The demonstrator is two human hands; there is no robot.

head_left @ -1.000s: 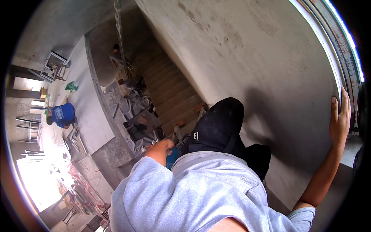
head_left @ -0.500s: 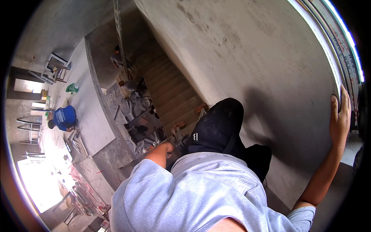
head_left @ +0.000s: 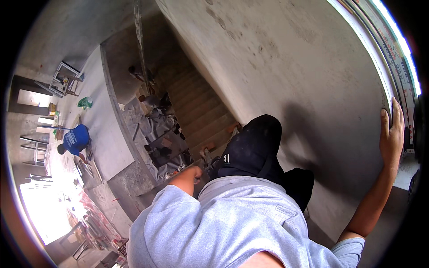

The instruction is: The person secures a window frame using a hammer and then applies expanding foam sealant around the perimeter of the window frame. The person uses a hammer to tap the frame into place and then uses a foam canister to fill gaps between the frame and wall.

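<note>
**A:** Starting left of the grey panel (head_left: 286,67), what's there?

**B:** Well left of it and far below, a person in a blue shirt (head_left: 73,139) crouches on the lower floor. Nearer the panel, the stairs (head_left: 196,111) run down beside its left edge, with grey sheeting (head_left: 154,129) bunched just left of them.

**A:** And the hands?

**B:** The left hand (head_left: 195,172) is down near the panel's lower left corner, past the grey shirt (head_left: 232,223). It's small and partly hidden, so I cannot tell whether its fingers are clenched or loose, or whether they touch anything. The right hand (head_left: 391,134) lies on the panel's right edge, fingers (head_left: 397,114) stretched out flat against it, pressing rather than curling round.

**A:** So which step is this?

**B:** I'd judge it as steadying the big sheet at the top of the stairs, with one hand bracing the far edge.

**A:** What does the next move call for?

**B:** Probably a firm hold low on the left side before any shift, since one flat palm alone would let it swing toward the drop.

**A:** How does the panel look?

**B:** Broad, flat, dull grey and scuffed with darker smudges. It leans upright, and a striped edge shows at its right.
</note>
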